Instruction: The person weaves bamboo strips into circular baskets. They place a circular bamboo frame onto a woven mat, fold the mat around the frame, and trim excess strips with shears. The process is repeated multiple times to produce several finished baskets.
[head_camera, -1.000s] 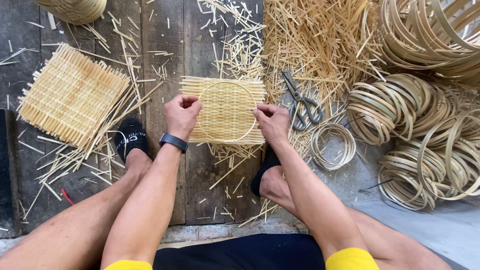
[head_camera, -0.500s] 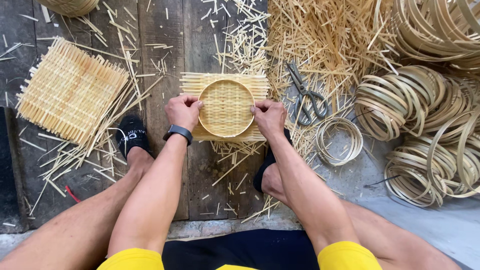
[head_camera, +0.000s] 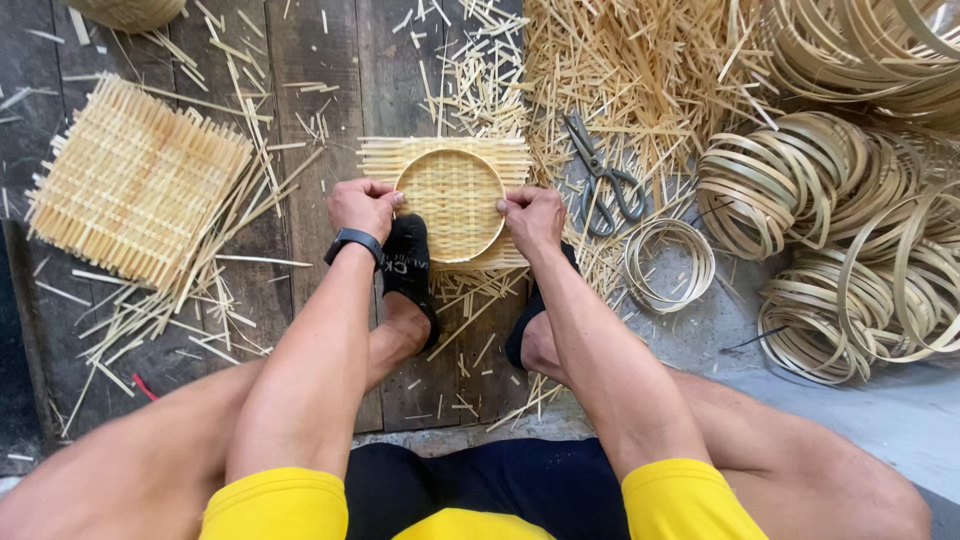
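Both hands, the left hand (head_camera: 362, 208) and right hand (head_camera: 533, 217), are gripping and pressing a bamboo ring (head_camera: 450, 205) into the woven mat (head_camera: 380, 158), whose square corners are remaining untrimmed, scissors (head_camera: 603, 180) lying nearby.

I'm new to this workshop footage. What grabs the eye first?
At centre, the left hand and right hand grip a round hoop set on a square woven mat. Coiled bamboo rings pile up at right, scissors beside them.
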